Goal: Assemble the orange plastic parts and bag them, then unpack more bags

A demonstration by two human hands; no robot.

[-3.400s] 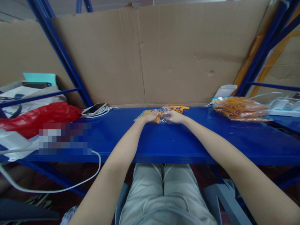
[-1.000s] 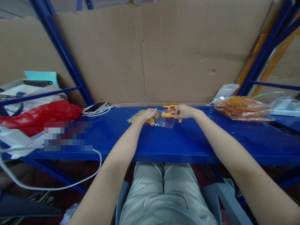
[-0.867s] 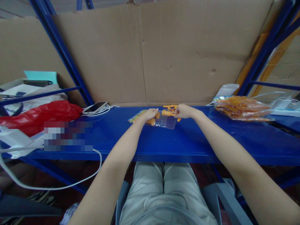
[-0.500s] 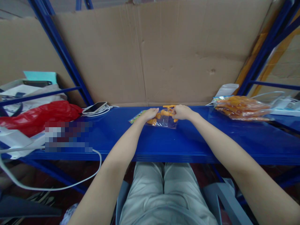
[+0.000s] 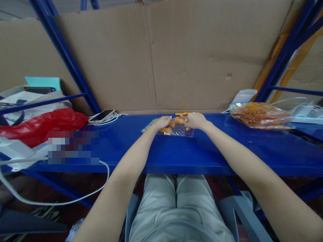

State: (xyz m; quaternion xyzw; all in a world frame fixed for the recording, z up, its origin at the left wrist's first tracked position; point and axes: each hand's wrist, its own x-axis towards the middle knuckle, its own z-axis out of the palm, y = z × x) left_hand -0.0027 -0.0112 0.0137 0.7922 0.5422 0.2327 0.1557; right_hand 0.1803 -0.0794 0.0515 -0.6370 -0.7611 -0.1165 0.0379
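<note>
Your right hand: grip closed on orange piece, now pushed deeper into clear bag than second ago. Your left hand: grip holding clear bag's edge down on shelf, centre-back. Insertion looks nearly done.

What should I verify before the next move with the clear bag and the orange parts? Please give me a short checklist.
1. Left hand rests on the left end of the clear bag: ok.
2. Right hand has a closed grip on the orange parts: ok.
3. Bag lies on the blue shelf, away from its front edge: ok.
4. Orange parts fully inside the bag: cannot tell.
5. Bag mouth open or sealed: cannot tell.
6. Phone and pile of filled bags lie apart from both hands: ok.
</note>
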